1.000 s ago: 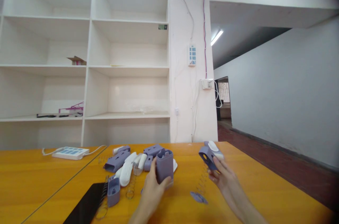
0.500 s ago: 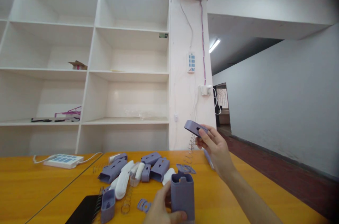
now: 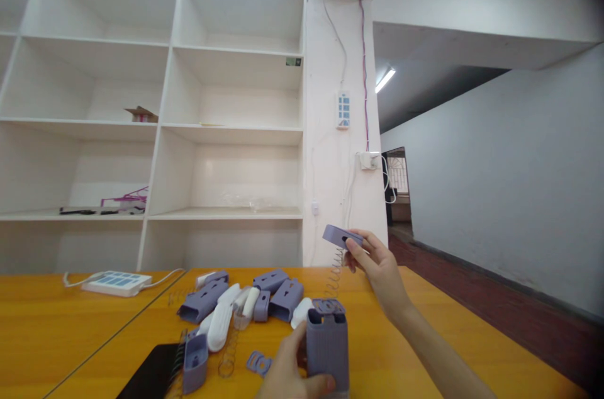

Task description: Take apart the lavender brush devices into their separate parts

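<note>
My left hand (image 3: 293, 366) is closed around a tall greyish-purple plastic housing (image 3: 327, 355), held upright with its notched open top facing up. My right hand (image 3: 377, 273) pinches a greyish-purple cap (image 3: 336, 235) with a round hole, tilted above the housing. From the cap hangs a thin metal coil spring (image 3: 335, 279), stretched downward. At the spring's lower end a flat purple plate with cut-outs (image 3: 329, 306) is at the housing's top rim; whether it touches the rim I cannot tell.
Left of my hands lie more purple housings (image 3: 286, 299), white rounded pieces (image 3: 220, 328), a loose spring (image 3: 227, 355), flat purple plates (image 3: 258, 362), an open purple cap (image 3: 195, 361) and a black flat object (image 3: 150, 370). A white power strip (image 3: 117, 283) lies behind. White shelves (image 3: 226, 216) stand beyond the table.
My right hand has come down and slightly left with the cap. The plate on the spring has moved from behind the housing's top to its rim. My left hand keeps its grip.
</note>
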A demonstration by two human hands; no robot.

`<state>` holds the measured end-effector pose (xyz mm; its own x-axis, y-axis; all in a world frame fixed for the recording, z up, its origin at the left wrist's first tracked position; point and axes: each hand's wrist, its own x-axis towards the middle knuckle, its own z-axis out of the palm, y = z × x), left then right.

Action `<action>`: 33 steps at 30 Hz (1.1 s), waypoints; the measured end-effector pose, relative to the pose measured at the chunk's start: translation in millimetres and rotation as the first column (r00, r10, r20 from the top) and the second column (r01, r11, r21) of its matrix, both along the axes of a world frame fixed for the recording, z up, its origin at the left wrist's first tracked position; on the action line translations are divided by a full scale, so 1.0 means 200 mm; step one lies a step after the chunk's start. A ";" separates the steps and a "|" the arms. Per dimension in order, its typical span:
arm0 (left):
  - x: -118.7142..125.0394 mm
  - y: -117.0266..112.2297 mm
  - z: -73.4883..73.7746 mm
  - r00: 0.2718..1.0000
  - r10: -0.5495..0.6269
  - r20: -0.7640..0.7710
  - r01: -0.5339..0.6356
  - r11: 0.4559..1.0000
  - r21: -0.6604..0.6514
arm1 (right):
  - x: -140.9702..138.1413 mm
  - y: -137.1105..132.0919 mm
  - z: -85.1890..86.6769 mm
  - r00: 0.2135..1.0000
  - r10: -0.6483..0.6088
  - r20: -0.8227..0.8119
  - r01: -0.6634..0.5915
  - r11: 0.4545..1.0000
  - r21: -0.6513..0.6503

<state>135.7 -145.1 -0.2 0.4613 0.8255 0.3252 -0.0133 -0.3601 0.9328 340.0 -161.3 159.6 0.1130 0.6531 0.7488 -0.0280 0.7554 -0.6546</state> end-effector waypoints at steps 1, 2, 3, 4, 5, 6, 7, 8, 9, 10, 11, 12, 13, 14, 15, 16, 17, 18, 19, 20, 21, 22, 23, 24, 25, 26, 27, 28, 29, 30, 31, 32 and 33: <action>0.00 0.00 0.00 1.000 -0.009 0.003 0.009 1.000 0.002 | 0.00 0.00 -0.01 1.000 0.001 0.006 -0.001 1.000 -0.004; 0.00 0.01 0.00 1.000 -0.017 0.008 0.017 1.000 0.002 | -0.01 0.00 -0.01 1.000 0.003 0.009 -0.003 1.000 -0.010; 0.00 0.01 -0.01 1.000 -0.024 0.012 0.024 1.000 0.002 | -0.01 0.00 -0.02 1.000 0.004 0.011 -0.004 1.000 -0.016; 0.00 0.01 -0.01 1.000 -0.023 0.013 0.023 1.000 0.001 | -0.02 0.00 -0.02 1.000 0.004 0.013 -0.004 1.000 -0.019; 0.00 0.02 -0.01 1.000 -0.016 0.013 0.016 1.000 -0.003 | -0.02 -0.01 -0.03 1.000 0.002 0.015 -0.001 1.000 -0.019; 0.00 0.02 -0.02 1.000 -0.005 0.012 0.005 1.000 -0.004 | -0.02 0.00 -0.03 1.000 -0.002 0.019 0.003 1.000 -0.018; 0.00 0.02 -0.02 1.000 0.003 0.009 -0.003 1.000 -0.001 | -0.02 0.00 -0.02 1.000 -0.008 0.021 0.008 1.000 -0.015; 0.00 0.02 -0.03 1.000 0.009 0.006 -0.009 1.000 0.001 | -0.02 0.00 -0.02 1.000 -0.012 0.025 0.013 1.000 -0.011; 0.00 0.02 -0.03 1.000 0.015 0.001 -0.015 1.000 0.000 | -0.02 0.00 -0.01 0.999 -0.016 0.029 0.016 1.000 -0.007; 0.00 0.02 -0.03 1.000 0.022 -0.001 -0.022 1.000 -0.003 | -0.02 0.00 -0.01 0.999 -0.018 0.035 0.018 1.000 -0.002; 0.00 0.02 -0.02 1.000 0.029 -0.003 -0.029 1.000 -0.004 | -0.02 0.00 0.00 0.999 -0.018 0.042 0.018 1.000 0.002; 0.00 0.01 -0.02 0.999 0.033 -0.006 -0.033 0.999 -0.005 | -0.02 0.01 0.00 0.999 -0.018 0.050 0.018 1.000 0.007; 0.00 0.01 -0.02 0.999 0.038 -0.007 -0.038 0.999 -0.006 | -0.02 0.01 0.00 0.998 -0.018 0.059 0.017 1.000 0.011; 0.00 0.01 -0.02 0.999 0.043 -0.009 -0.043 0.999 -0.005 | -0.03 0.01 0.00 0.998 -0.018 0.066 0.017 1.000 0.014; 0.00 0.00 -0.02 0.999 0.047 -0.013 -0.048 0.999 -0.005 | -0.03 0.01 0.00 0.997 -0.020 0.071 0.019 1.000 0.014; 0.00 0.00 -0.01 0.999 0.051 -0.018 -0.051 0.999 -0.006 | -0.03 0.02 0.00 0.997 -0.023 0.074 0.022 1.000 0.015; 0.00 0.00 -0.01 0.998 0.057 -0.022 -0.057 0.998 -0.009 | -0.04 0.02 0.00 0.997 -0.026 0.075 0.025 1.000 0.014; 0.00 0.00 -0.01 0.998 0.061 -0.024 -0.061 0.998 -0.009 | -0.04 0.02 0.00 0.997 -0.029 0.075 0.028 1.000 0.013; 0.00 -0.01 -0.01 0.998 0.064 -0.024 -0.064 0.998 -0.006 | -0.04 0.02 0.00 0.997 -0.032 0.075 0.031 0.999 0.012; 0.00 -0.01 0.00 0.998 0.060 -0.024 -0.060 0.998 0.001 | -0.04 0.02 0.00 0.997 -0.034 0.075 0.033 0.999 0.012; 0.00 -0.01 0.00 0.998 0.054 -0.024 -0.054 0.998 0.011 | -0.04 0.02 0.00 0.996 -0.035 0.076 0.034 0.999 0.011; 0.00 -0.02 0.00 0.998 0.050 -0.026 -0.050 0.999 0.020 | -0.04 0.02 0.00 0.996 -0.036 0.077 0.035 0.999 0.010; 0.00 -0.02 0.01 0.999 0.046 -0.026 -0.045 0.999 0.026 | -0.03 0.02 0.00 0.996 -0.038 0.077 0.037 0.999 0.010; 0.00 -0.02 0.01 0.999 0.041 -0.027 -0.041 0.999 0.026 | -0.03 0.02 0.00 0.996 -0.040 0.076 0.039 0.999 0.011; 0.00 -0.02 0.01 0.999 0.040 -0.026 -0.040 0.999 0.022 | -0.03 0.02 0.00 0.996 -0.041 0.075 0.040 0.999 0.011; 0.00 -0.02 0.01 0.999 0.040 -0.026 -0.039 0.999 0.018 | -0.02 0.02 0.00 0.996 -0.041 0.074 0.040 0.999 0.012; 0.00 -0.02 0.00 0.999 0.044 -0.030 -0.044 0.999 0.013 | -0.02 0.02 0.01 0.996 -0.039 0.074 0.038 0.999 0.012; 0.00 -0.02 0.00 0.998 0.049 -0.037 -0.049 0.999 0.009 | -0.02 0.02 0.01 0.997 -0.036 0.075 0.035 0.999 0.013; -0.01 -0.01 0.00 0.998 0.054 -0.046 -0.053 0.999 0.009 | -0.02 0.02 0.01 0.996 -0.034 0.077 0.033 0.999 0.013; -0.01 -0.01 0.00 0.997 0.055 -0.052 -0.055 0.998 0.010 | -0.02 0.02 0.01 0.996 -0.031 0.079 0.030 0.999 0.011; -0.01 -0.01 -0.01 0.997 0.054 -0.051 -0.054 0.999 0.009 | -0.02 0.02 0.01 0.996 -0.030 0.081 0.030 1.000 0.010; -0.01 0.00 -0.01 0.998 0.051 -0.048 -0.051 0.999 0.001 | -0.02 0.02 0.01 0.996 -0.030 0.083 0.030 1.000 0.008; -0.01 0.00 -0.01 0.998 0.047 -0.045 -0.048 0.999 -0.006 | -0.02 0.03 0.00 0.996 -0.031 0.085 0.030 1.000 0.007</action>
